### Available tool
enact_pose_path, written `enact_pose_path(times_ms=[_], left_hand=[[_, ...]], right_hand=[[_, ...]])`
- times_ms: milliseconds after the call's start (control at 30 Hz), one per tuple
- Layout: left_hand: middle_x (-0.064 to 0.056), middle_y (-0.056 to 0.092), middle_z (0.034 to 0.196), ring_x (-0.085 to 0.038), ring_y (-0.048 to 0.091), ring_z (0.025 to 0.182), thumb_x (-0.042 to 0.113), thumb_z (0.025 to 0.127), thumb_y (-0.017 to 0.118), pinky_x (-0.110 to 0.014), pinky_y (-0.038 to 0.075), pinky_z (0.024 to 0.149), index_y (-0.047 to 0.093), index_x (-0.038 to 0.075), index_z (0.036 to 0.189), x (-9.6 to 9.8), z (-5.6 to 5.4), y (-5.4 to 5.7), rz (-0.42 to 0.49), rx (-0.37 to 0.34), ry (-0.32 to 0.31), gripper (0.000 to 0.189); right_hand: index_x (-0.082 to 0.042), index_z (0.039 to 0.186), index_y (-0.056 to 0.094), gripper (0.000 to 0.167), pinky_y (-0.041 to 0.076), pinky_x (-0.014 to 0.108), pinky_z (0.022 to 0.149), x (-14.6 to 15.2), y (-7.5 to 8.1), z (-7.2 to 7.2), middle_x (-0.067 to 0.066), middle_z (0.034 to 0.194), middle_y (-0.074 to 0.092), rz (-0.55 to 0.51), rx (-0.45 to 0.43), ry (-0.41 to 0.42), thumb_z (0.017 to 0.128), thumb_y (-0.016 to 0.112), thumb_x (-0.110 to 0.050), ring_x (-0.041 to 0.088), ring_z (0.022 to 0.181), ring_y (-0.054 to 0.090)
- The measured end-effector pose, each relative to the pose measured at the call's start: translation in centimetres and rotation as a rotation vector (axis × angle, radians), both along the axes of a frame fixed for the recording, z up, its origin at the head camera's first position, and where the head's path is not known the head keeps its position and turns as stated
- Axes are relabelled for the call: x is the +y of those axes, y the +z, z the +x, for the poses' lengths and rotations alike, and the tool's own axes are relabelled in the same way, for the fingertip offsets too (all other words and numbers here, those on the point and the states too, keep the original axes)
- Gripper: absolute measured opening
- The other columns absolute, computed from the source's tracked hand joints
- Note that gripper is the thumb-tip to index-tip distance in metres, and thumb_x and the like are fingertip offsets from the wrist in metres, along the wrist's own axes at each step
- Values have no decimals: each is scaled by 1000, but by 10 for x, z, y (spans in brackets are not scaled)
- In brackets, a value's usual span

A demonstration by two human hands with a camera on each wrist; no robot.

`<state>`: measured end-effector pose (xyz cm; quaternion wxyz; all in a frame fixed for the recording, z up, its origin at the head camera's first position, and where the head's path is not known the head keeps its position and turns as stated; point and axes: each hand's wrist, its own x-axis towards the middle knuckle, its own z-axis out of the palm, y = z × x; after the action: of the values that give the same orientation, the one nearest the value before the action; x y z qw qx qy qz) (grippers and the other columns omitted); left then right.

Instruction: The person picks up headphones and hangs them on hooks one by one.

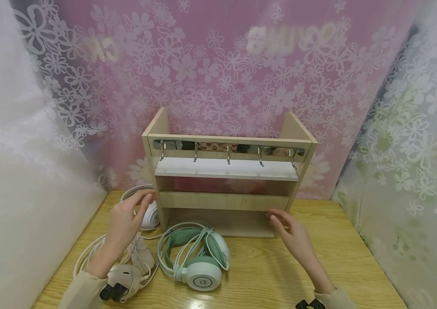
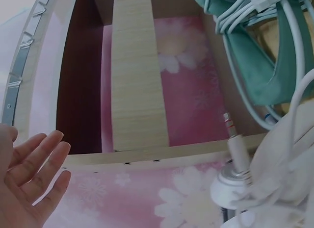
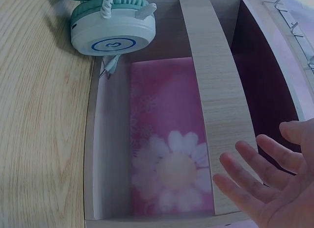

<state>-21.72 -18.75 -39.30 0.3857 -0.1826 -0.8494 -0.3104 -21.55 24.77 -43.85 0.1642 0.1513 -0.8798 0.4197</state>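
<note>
A light wooden rack [image 1: 224, 201] with a white shelf [image 1: 226, 168] and a metal strip of several hooks [image 1: 228, 149] stands upright on the table. My left hand [image 1: 123, 216] is at the rack's left side panel, fingers loosely bent, holding nothing; in the left wrist view its fingers [image 2: 41, 166] are spread beside the frame. My right hand [image 1: 292, 234] is near the right side panel with relaxed fingers and an empty palm; in the right wrist view the fingers [image 3: 250, 174] overlap the crossbar [image 3: 221, 100]. Green-and-white headphones [image 1: 203, 277] with a bundled cable lie before the rack.
White headphones [image 1: 150, 216] sit behind my left hand, beside the rack. More white headphones with tangled cables [image 1: 141, 257] lie at the front left under my left forearm. Flowered curtains [image 1: 218, 64] enclose the wooden table [image 1: 319, 266] at the back and sides.
</note>
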Motion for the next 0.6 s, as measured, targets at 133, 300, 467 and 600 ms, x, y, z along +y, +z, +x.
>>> enact_pose_path(times_ms=[133, 300, 467, 600], left_hand=[[-5, 78, 92, -23, 75, 79, 5, 97, 66, -36, 52, 60, 75, 8, 110, -3, -1, 10, -13, 74, 13, 16], [-4, 79, 92, -22, 75, 76, 4, 97, 65, -25, 48, 58, 75, 9, 111, -6, -3, 27, 0, 124, 5, 17], [-4, 78, 99, -24, 75, 85, 6, 100, 62, -24, 53, 72, 75, 8, 113, -8, -6, 49, 16, 162, -1, 18], [-5, 76, 109, -26, 73, 93, 10, 103, 57, -13, 47, 86, 72, 6, 120, -9, -11, 65, 33, 182, -39, 23]], right_hand=[[-9, 130, 67, 29, 59, 36, 85, -2, -1, -2, 5, 120, 74, -7, 15, 14, 107, 53, -21, 25, 101, 73], [-7, 129, 67, 29, 59, 32, 82, -4, -3, -2, 9, 119, 73, -36, 2, 39, 107, 54, -19, 29, 99, 73], [-10, 128, 68, 27, 59, 33, 81, -10, -6, 0, 10, 120, 73, -69, -31, 65, 106, 55, -19, 29, 99, 73], [-14, 129, 68, 27, 58, 31, 80, -17, -9, 0, 7, 120, 73, -89, -70, 74, 106, 55, -22, 27, 102, 73]])
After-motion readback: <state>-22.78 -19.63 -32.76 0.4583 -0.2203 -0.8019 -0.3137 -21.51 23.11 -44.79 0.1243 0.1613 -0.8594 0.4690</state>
